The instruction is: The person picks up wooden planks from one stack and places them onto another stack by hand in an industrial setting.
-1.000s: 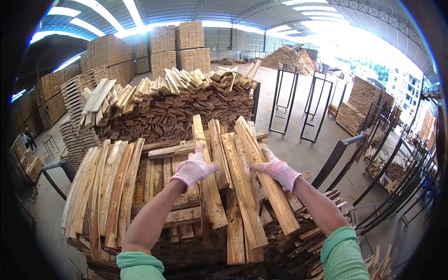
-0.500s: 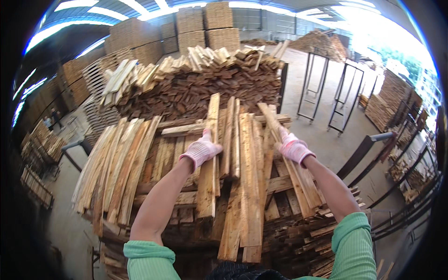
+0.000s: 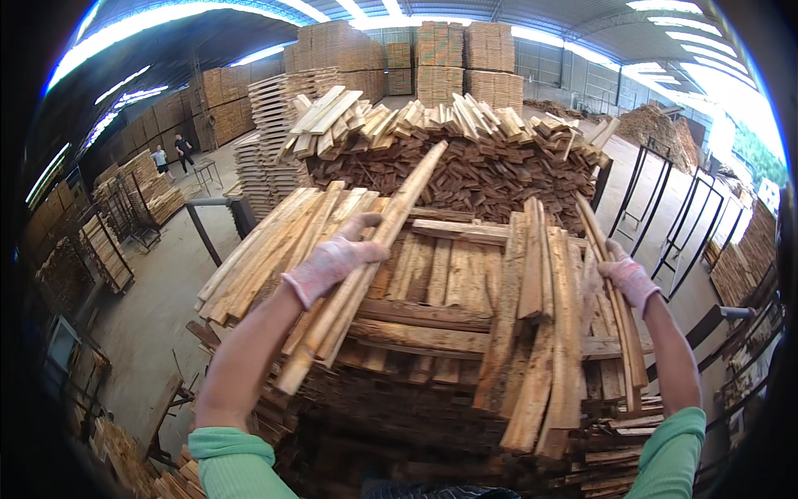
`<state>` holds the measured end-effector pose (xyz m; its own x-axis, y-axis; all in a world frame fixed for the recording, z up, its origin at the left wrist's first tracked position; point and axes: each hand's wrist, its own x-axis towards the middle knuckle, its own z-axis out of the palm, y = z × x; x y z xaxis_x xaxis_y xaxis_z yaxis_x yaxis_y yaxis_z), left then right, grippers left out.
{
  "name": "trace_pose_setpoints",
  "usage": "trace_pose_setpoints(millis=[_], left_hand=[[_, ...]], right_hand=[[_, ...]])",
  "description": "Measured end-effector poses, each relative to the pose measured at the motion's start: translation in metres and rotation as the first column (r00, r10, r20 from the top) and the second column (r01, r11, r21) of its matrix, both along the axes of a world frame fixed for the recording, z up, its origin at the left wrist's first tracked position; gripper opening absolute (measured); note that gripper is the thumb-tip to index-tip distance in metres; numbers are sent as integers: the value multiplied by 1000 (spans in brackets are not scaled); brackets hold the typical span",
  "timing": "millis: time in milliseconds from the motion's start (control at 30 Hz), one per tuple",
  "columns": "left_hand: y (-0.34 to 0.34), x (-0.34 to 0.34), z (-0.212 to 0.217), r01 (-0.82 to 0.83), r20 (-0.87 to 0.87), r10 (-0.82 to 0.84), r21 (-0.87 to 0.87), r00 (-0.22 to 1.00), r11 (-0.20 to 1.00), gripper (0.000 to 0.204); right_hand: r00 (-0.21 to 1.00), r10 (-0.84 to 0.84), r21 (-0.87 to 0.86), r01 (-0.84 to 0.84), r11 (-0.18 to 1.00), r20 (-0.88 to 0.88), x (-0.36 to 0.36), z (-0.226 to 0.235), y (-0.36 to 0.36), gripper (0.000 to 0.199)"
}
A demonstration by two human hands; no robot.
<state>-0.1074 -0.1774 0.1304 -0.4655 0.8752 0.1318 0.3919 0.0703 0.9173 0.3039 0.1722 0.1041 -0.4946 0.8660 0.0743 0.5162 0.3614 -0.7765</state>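
Observation:
My left hand, in a pink-and-white work glove, grips a long pale wooden slat that slants up and to the right over the stack in front of me. My right hand, gloved the same way, is closed on thin slats at the right side of the stack. Between my hands lies a layer of rough slats, some lengthwise, some laid across. Both sleeves are green.
Behind the stack stands a taller heap of dark and pale wood pieces. Tall board stacks fill the far hall. Black metal frames stand at the right on the concrete floor. Two people are far off at the left.
My hands have spread apart. The left hand moved left and lifted a long slat; the right hand moved out to the stack's right edge. The view has turned to the right.

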Motion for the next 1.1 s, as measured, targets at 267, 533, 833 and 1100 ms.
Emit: trace_pose_setpoints(millis=[267,533,833,1100], left_hand=[[-116,-136,13,-183,-53,179,-77,982,980,66],[-139,-152,-14,-32,277,106,-258,955,965,80],[-156,-186,-47,-85,280,91,-36,956,996,82],[-128,-152,-1,-107,586,-11,166,810,980,74]], right_hand=[[909,174,-322,-305,896,-377,-205,61,-151,81],[898,89,194,-189,963,431,-415,-55,-186,77],[721,155,172,-358,918,676,-467,-40,-250,67],[735,148,-309,-448,839,-662,-429,8,-241,68]])
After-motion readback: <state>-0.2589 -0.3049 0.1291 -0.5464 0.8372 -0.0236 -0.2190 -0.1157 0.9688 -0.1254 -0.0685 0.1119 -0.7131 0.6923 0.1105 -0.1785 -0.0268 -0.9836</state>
